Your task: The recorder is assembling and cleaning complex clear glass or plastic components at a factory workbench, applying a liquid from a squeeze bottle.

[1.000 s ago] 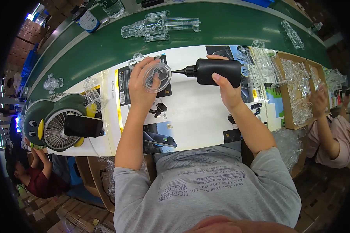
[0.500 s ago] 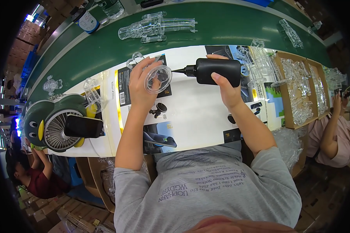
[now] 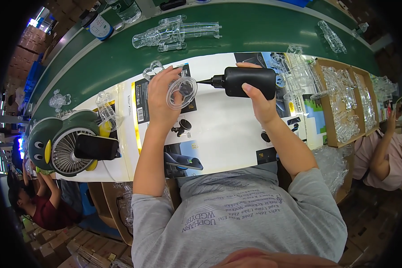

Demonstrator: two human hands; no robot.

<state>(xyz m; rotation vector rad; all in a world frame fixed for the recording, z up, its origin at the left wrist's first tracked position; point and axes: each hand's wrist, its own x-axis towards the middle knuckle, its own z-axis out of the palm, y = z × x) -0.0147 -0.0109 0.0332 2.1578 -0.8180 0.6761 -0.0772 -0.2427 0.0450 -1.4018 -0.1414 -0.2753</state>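
Over a white worktop [image 3: 223, 138], the left hand [image 3: 161, 100] curls around a clear round piece [image 3: 189, 92]. The right hand [image 3: 261, 102], half closed, grips a black bottle [image 3: 250, 81].

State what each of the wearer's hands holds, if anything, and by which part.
Left hand: a clear piece, held near its round rim, exact contact partly hidden. Right hand: a black bottle, held around its body.
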